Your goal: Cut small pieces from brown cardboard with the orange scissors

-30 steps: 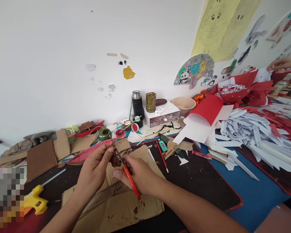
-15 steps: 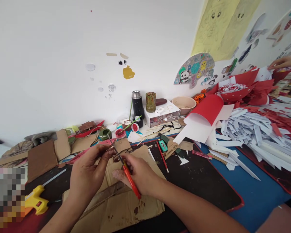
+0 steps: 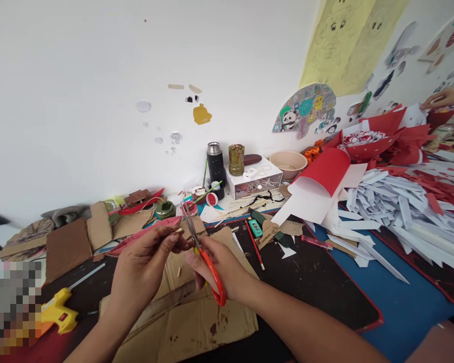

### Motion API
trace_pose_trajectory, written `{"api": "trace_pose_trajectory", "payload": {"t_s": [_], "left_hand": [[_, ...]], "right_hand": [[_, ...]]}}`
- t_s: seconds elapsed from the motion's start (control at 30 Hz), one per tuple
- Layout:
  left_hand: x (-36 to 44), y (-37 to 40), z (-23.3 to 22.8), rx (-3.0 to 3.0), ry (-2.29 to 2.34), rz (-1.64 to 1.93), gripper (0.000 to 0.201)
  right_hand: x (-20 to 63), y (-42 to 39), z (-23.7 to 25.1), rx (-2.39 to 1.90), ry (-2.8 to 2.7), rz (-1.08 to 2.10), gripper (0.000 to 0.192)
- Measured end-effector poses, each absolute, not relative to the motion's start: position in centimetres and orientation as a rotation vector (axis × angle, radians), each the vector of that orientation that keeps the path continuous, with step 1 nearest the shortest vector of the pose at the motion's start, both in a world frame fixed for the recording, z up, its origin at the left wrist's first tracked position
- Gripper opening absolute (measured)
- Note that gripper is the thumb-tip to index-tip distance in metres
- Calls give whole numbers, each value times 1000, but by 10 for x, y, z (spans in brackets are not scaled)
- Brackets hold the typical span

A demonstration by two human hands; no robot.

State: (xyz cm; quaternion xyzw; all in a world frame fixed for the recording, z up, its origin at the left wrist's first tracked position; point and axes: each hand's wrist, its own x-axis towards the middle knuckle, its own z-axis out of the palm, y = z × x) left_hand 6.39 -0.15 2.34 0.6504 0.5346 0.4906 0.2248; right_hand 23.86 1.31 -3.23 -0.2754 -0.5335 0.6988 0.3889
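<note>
My left hand (image 3: 144, 262) pinches a short, thin wooden stick (image 3: 179, 230), whose pale end shows beyond the fingertips. The rest of the stick is hidden by the fingers. In my right hand (image 3: 225, 267) is a pair of scissors (image 3: 213, 272) with red and yellow handles. Its blades point up and away, slightly parted, just right of the stick's end. Beneath both hands lies a sheet of cardboard (image 3: 196, 335) with brown stains. A small cut piece of stick (image 3: 179, 272) is visible over the cardboard.
A yellow glue gun (image 3: 62, 312) lies at left. Behind the hands are paint jars (image 3: 165, 209), a black flask (image 3: 215, 164) and a white box (image 3: 254, 179). White paper strips (image 3: 393, 212) pile up at right. Another person's hand (image 3: 444, 97) is at far right.
The scissor blades have parted and their handles have spread in my right hand. A small stick piece now shows below my left fingers. My left hand keeps its pinch.
</note>
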Motion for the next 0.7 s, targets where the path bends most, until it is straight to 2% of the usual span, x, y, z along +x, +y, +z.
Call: {"api": "trace_pose_trajectory", "payload": {"t_s": [0.47,0.7], "left_hand": [[57,3,26,1696,1612,1340,27],[49,6,29,1741,1678,1385,21]], "right_hand": [[241,10,-31,-778,-1430,1798,57],[240,8,-32,-802,-1426,1806,57]]}}
